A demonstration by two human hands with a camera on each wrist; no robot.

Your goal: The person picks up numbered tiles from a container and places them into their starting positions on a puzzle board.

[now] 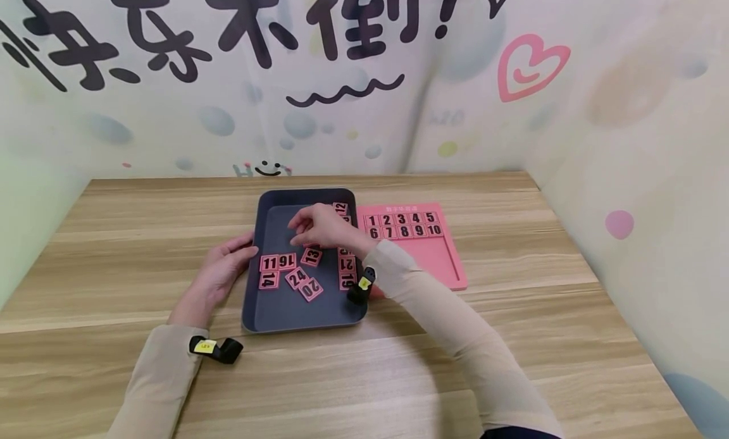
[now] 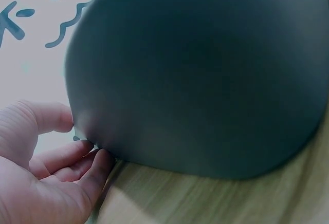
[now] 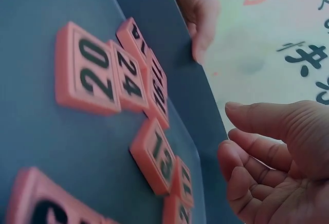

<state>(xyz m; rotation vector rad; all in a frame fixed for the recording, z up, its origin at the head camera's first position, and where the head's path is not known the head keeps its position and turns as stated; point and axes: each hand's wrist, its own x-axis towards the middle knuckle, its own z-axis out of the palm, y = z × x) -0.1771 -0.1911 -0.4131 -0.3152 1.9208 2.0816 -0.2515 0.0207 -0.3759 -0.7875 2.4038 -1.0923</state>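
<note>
A dark grey tray (image 1: 304, 221) lies on the table with loose pink number tiles in it. My left hand (image 1: 222, 271) grips the tray's left edge; in the left wrist view its thumb and fingers (image 2: 100, 170) meet at the rim. Above the tray hovers my right hand (image 1: 324, 227), fingers loosely bent. Nothing shows between its thumb and fingers (image 3: 257, 175) in the right wrist view. Nearest below it is the 13 tile (image 1: 311, 256). The 24 tile (image 1: 297, 278) and 20 tile (image 3: 92, 70) lie closer to the person. My right hand and wrist partly hide a column of tiles.
Right of the tray, partly under my right forearm, lies a pink board (image 1: 421, 262) with tiles 1 to 10 in two rows. Left in the tray are the 11 tile (image 1: 270, 263) and 14 tile (image 1: 269, 280). A printed wall (image 1: 364, 135) stands behind the wooden table (image 1: 142, 236).
</note>
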